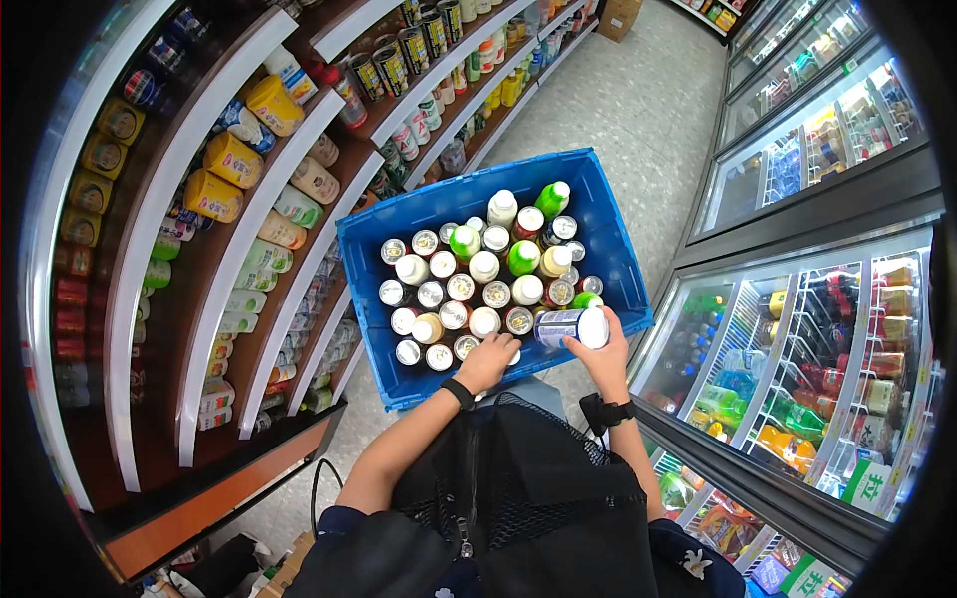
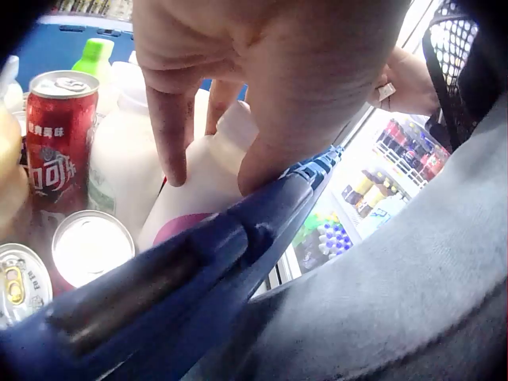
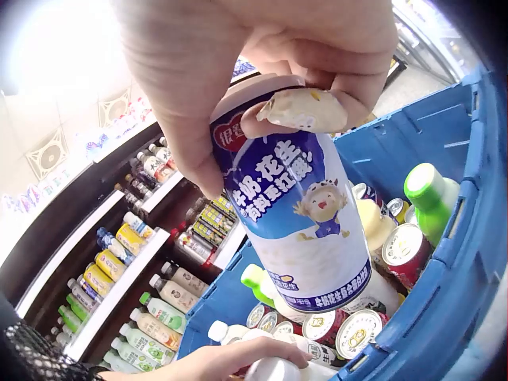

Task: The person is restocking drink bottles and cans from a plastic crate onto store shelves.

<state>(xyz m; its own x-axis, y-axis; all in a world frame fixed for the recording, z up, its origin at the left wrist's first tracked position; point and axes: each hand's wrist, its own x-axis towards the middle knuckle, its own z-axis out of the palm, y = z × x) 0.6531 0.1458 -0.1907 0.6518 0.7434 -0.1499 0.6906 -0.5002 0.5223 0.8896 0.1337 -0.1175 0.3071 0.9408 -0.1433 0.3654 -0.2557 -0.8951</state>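
Observation:
My right hand (image 1: pixel 606 359) holds a blue-and-white can of peanut milk (image 3: pixel 302 230) by its top end, fingers and thumb curled round it. The can is tilted above the right front of a blue crate (image 1: pixel 626 289), and one finger wears a pale wrap (image 3: pixel 302 111). At the crate's front edge my left hand (image 1: pixel 488 361) reaches down and grips a white bottle (image 2: pixel 194 190) with a magenta patch near its neck. Close beside that bottle stand a red cola can (image 2: pixel 59 135) and another white bottle (image 2: pixel 123 163). Packed upright in the crate are several cans and bottles with white or green caps.
Curved drink shelves (image 1: pixel 214 329) run along the left. Glass-door fridges (image 1: pixel 788 359) with bottles and cans line the right. Grey floor (image 1: pixel 638 110) stretches between them to a cardboard box (image 1: pixel 618 18). A black bag (image 1: pixel 508 468) hangs at the person's front.

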